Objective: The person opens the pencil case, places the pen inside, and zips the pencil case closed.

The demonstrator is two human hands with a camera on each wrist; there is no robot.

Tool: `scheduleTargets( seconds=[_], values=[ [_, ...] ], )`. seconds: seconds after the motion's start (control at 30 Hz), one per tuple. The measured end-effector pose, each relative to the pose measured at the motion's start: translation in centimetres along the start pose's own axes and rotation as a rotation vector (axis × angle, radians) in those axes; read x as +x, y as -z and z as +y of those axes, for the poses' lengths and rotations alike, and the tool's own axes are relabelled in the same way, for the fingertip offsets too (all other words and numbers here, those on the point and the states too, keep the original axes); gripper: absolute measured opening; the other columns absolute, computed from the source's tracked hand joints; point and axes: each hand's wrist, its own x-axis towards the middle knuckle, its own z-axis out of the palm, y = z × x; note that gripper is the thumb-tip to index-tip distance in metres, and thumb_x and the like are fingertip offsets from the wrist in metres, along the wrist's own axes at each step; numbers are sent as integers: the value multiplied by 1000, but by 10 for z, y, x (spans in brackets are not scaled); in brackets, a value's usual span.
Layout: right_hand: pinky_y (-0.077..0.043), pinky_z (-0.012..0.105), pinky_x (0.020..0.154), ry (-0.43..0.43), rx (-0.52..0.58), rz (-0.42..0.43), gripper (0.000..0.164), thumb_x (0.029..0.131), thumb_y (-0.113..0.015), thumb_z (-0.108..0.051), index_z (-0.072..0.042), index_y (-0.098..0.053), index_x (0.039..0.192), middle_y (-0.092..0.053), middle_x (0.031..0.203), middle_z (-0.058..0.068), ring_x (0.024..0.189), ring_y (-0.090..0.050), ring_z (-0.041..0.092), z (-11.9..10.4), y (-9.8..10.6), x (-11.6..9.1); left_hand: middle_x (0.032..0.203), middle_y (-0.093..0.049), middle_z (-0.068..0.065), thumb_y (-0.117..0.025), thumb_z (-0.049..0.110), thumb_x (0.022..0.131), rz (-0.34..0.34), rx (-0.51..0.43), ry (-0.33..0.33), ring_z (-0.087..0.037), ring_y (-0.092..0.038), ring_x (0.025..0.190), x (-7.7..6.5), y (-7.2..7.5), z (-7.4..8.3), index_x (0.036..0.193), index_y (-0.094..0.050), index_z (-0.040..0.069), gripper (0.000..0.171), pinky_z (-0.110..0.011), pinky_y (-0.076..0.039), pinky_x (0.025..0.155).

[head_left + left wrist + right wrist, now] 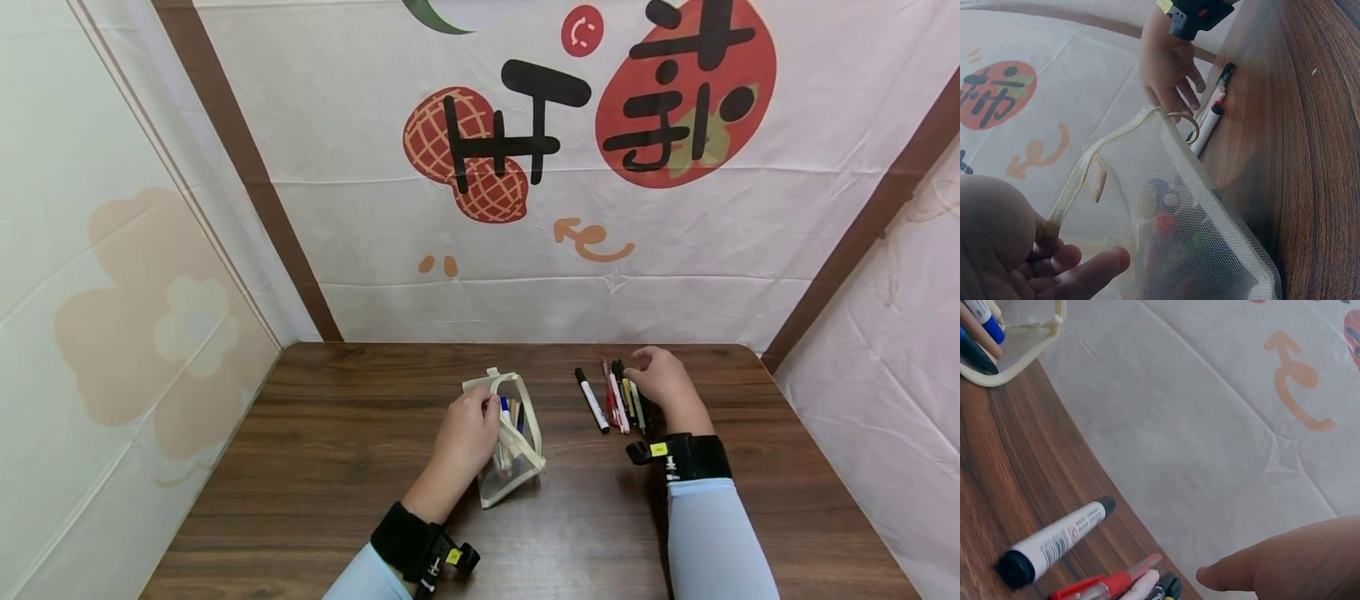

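My left hand (471,429) grips the rim of a cream mesh pencil pouch (489,493), which stands with its mouth open on the table. In the left wrist view the fingers (1088,275) curl at the pouch's fabric edge, and coloured things show blurred through the mesh. Several pens, among them a blue-capped marker (985,319), stick up inside. Over the far end of a loose row of pens, my right hand (663,383) hovers with loosely bent fingers and no visible object in them. That row includes a red pen (1110,582); a white marker with black ends (592,401) lies just left of it.
The brown wooden table (337,450) ends at a white printed cloth (360,242) hanging behind it. More pale cloth hangs on the left and right sides. A metal ring (1191,128) hangs at the pouch's corner.
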Motion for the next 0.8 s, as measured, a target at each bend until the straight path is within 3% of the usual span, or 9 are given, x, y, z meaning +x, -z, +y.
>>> scheduleTargets(
  seconds=[0.27,0.8],
  values=[
    [-52,69,116,-46,-71,-34,55,112,-68,-24,7,-55,156,-56,159,39,140,-61,56,9,-2,1,79,-54,-4,-56,17,118,-10,-7,-4,-15,-48,64,0,0,-1,99,-65,8,23,-29,-42,60],
    [-54,67,115,-46,-104,-64,55,107,-69,-15,8,-58,156,-57,159,39,138,-63,54,13,-4,6,82,-57,-5,-56,19,119,-15,0,6,-16,-50,66,1,0,-1,102,-67,8,23,-31,-43,62]
  ],
)
